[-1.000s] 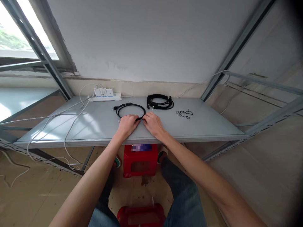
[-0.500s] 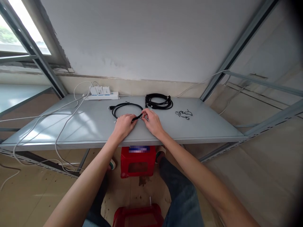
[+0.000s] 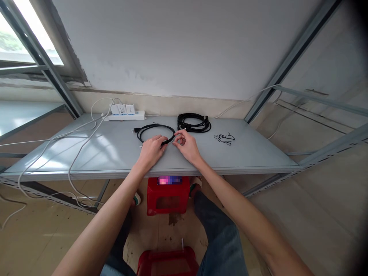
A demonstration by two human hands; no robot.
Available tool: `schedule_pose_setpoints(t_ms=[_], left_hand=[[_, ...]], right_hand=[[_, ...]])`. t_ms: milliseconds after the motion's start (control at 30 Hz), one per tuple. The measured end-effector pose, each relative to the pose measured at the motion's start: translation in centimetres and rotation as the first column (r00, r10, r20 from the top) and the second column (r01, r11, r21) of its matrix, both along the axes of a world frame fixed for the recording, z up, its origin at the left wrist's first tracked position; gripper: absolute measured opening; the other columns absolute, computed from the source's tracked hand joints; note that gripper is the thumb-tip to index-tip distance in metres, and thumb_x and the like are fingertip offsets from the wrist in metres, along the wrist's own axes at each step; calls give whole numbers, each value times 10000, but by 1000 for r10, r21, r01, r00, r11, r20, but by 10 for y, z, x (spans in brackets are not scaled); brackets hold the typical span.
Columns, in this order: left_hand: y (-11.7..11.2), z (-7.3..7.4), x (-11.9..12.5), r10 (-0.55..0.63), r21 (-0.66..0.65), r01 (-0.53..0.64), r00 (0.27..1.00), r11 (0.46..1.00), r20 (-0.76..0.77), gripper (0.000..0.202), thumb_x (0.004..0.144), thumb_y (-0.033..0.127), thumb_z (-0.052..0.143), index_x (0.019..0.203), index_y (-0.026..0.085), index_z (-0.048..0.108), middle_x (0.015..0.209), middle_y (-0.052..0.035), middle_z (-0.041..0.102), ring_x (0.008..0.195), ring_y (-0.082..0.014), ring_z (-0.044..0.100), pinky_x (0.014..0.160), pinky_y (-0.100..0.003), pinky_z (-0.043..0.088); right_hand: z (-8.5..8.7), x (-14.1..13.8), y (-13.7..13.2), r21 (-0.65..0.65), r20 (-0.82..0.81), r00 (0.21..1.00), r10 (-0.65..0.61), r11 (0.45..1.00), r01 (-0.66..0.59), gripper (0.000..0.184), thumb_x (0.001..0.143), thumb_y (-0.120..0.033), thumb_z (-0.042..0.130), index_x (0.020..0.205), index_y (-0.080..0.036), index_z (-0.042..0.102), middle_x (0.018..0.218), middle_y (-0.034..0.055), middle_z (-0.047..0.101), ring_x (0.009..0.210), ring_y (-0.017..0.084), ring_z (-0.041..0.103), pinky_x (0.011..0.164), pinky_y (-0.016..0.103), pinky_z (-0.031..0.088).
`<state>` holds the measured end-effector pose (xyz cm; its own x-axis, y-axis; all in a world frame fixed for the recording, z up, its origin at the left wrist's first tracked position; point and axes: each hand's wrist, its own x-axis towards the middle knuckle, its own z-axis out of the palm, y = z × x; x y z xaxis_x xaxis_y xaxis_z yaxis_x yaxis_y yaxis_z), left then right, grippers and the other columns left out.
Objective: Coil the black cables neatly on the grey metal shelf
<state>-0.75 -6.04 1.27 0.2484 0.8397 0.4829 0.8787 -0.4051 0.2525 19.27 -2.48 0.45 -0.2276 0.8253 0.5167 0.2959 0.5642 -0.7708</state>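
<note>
Cable point(image 3: 156, 125) | left hand point(image 3: 152, 150): arched, fingers clamped on it | right hand point(image 3: 187, 147): curled, grip unclear

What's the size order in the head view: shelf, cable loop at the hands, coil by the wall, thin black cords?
1. Shelf
2. Cable loop and coil: similar; loop sits nearer and is partly hidden, so unranked
3. Thin black cords

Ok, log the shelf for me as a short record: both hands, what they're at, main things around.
Left hand: holding thin coil, near side
Right hand: at its near right part; grip unclear
Behind right hand: thick coil
Right of thick coil: loose black strands
Back left: power strip with white adapters
</note>
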Motion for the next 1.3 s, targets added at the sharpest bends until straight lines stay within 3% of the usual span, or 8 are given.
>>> schedule_pose_setpoints(t_ms=[167,333,533,700,867,1067,1200,1300], left_hand=[[3,-3,-1,-15,32,14,998,999,56,257,1029,319,578,1206,254,752,1099,-77,775,1016,-266,729,791,-316,494],[5,-5,-4,-38,64,29,989,998,140,248,1023,319,589,1193,242,753,1068,-69,776,1006,-249,727,829,-308,500],[2,-3,-3,-38,112,22,989,993,141,257,1046,345,560,1163,237,762,1039,-74,759,998,-241,709,835,-307,504],[-2,-3,-2,-43,231,17,993,973,111,362,1094,425,465,1098,225,767,986,-104,733,969,-250,659,872,-356,491],[-5,0,0,-63,249,46,996,967,62,407,1111,427,415,1039,226,761,956,-112,722,939,-252,625,868,-385,468],[-1,1,4,-10,103,13,999,995,-35,374,1099,419,444,1099,213,756,1030,-119,748,988,-266,686,839,-347,476],[1,3,7,15,-101,-35,981,994,-192,540,1085,599,408,1053,202,773,933,-145,773,895,-310,735,737,-350,470],[3,4,9,47,-161,-90,966,983,-253,664,1069,673,358,951,186,793,844,-178,761,867,-348,748,731,-372,476]], right_hand=[[1,2,6,-129,-147,979,143,978,-163,332,752,-441,843,960,-215,718,841,28,712,782,184,621,713,316,455],[1,3,6,-215,-183,965,188,950,-226,496,698,-516,907,1041,-210,720,820,19,722,728,169,609,711,322,466],[-4,2,10,-225,-172,973,155,955,-192,472,667,-508,913,952,-194,708,882,51,731,820,191,663,771,335,512],[-9,2,15,-231,-150,985,89,965,-123,409,662,-460,888,911,-196,700,864,47,725,824,190,670,779,337,534],[-9,0,15,-240,-151,985,82,964,-117,376,637,-440,873,857,-203,682,835,40,729,786,182,656,747,328,533],[-12,0,19,-202,-100,995,11,979,-31,236,676,-322,782,843,-202,668,796,14,705,713,154,596,702,302,500],[-14,1,23,-188,-103,986,-132,976,111,154,707,-229,677,857,-204,656,788,7,682,719,162,602,717,298,502],[-17,1,24,-180,-65,976,-206,965,191,133,743,-186,616,872,-206,645,810,13,676,731,170,612,746,300,514]])
